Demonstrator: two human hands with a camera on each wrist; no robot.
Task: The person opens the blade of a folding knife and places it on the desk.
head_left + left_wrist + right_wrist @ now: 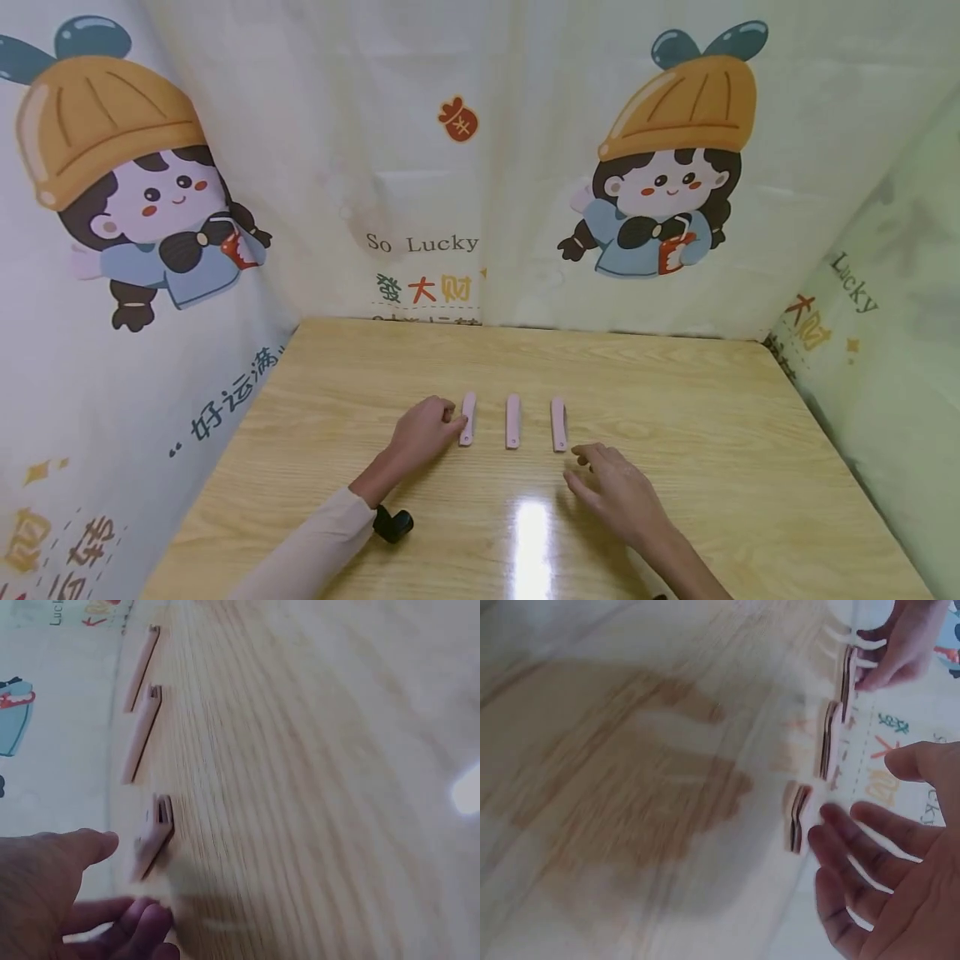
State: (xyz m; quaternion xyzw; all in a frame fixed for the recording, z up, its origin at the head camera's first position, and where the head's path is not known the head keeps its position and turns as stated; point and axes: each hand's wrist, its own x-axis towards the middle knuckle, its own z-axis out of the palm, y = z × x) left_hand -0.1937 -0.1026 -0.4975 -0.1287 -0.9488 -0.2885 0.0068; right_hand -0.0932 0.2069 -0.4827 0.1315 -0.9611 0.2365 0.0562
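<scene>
While three pink strips (558,425) lie aligned, seemingly unheld, left hand (424,430) and right hand (621,493) flank the middle one (513,422), fingers parted.

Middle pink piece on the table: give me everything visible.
The middle piece is slim, pale pink, rounded at its far end, with a small dot near the squarer near end. Side-on, a dark line separates two layers. Plastic or metal, can't tell. It lies on the table between the left piece and right piece; only the table touches it.
</scene>
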